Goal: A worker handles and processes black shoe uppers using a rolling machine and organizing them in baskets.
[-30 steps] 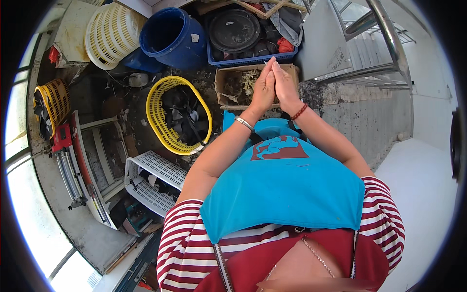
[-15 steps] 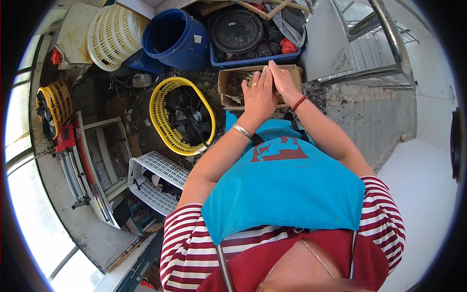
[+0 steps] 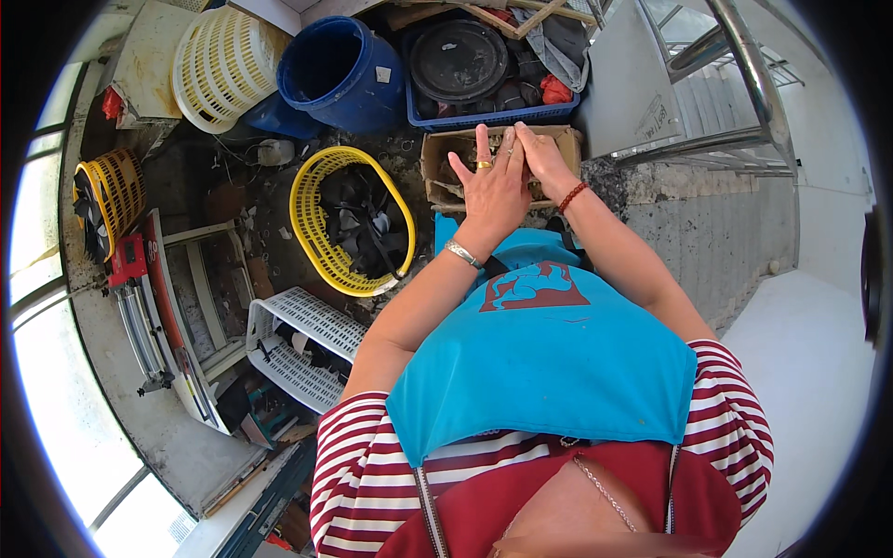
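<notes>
Over a cardboard box (image 3: 435, 156) my two hands are pressed against each other near the fingertips. My left hand (image 3: 498, 191) shows its back, with a gold ring and its fingers spread apart. My right hand (image 3: 544, 160) lies against the left one's outer fingers, its own fingers stretched out and a red bead bracelet at the wrist. Neither hand shows anything in it. Tan, scrappy material lies in the box below, partly covered by the hands. A blue apron (image 3: 539, 372) covers my front, reaching the box's near side.
A yellow basket (image 3: 299, 219) of dark pieces stands left of the box, a white basket (image 3: 302, 312) nearer me. Behind are a blue barrel (image 3: 367, 98) and a blue crate (image 3: 493, 118) holding a black lid (image 3: 458, 59). A metal railing (image 3: 758, 84) and steps rise at right.
My left hand's fingers have spread wider, its index finger now lifted away from the others. The hands remain together over the box. The whole view has shifted slightly.
</notes>
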`<state>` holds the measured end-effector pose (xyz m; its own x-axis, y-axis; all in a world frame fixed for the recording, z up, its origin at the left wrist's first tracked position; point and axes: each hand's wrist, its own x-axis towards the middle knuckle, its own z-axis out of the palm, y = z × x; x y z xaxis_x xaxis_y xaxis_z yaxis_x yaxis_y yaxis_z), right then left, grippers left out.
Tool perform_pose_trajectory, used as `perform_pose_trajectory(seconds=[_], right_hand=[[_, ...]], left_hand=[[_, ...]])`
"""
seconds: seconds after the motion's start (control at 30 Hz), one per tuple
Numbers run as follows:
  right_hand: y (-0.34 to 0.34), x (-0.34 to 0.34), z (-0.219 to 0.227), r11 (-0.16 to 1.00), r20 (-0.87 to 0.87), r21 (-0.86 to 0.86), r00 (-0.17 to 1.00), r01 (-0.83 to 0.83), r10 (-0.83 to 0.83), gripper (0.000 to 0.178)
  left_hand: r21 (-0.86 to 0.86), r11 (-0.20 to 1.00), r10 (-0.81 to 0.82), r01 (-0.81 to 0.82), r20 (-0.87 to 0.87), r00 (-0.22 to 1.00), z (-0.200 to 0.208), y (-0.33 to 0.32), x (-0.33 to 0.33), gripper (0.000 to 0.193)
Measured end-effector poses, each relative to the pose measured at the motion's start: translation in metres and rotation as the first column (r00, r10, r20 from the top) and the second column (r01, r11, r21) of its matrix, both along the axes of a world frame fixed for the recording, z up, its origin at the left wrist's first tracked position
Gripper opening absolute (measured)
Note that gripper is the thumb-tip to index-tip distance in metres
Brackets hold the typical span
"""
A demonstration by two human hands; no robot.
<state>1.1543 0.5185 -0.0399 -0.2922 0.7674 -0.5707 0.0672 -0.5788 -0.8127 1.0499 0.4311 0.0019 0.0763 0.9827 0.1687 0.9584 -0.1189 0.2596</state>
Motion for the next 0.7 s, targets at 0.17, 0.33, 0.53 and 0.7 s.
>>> perform_pose_trajectory(seconds=[0.17, 0.33, 0.53, 0.7], right_hand=[[-0.004, -0.005, -0.007, 0.992, -0.069, 0.024, 0.991, 0.121, -0.119, 0.052], [0.005, 0.007, 0.0, 0.971, -0.033, 0.014, 0.971, 0.237, -0.236, 0.045], [-0.02, 0.005, 0.02, 0.998, -0.067, 0.067, 0.998, 0.008, -0.003, 0.031], [-0.035, -0.003, -0.028, 0.836, 0.107, 0.542, 0.994, -0.085, 0.032, 0.036]], left_hand=[[-0.084, 0.996, 0.048, -0.042, 0.074, 0.996, 0.013, 0.001, -0.002, 0.075], [-0.077, 0.997, 0.029, -0.026, 0.031, 0.999, 0.015, -0.005, -0.001, 0.074], [-0.094, 0.995, 0.016, -0.017, -0.012, 1.0, 0.005, -0.004, -0.011, 0.07], [-0.08, 0.993, -0.076, 0.081, 0.066, 0.995, -0.004, -0.003, -0.011, 0.063]])
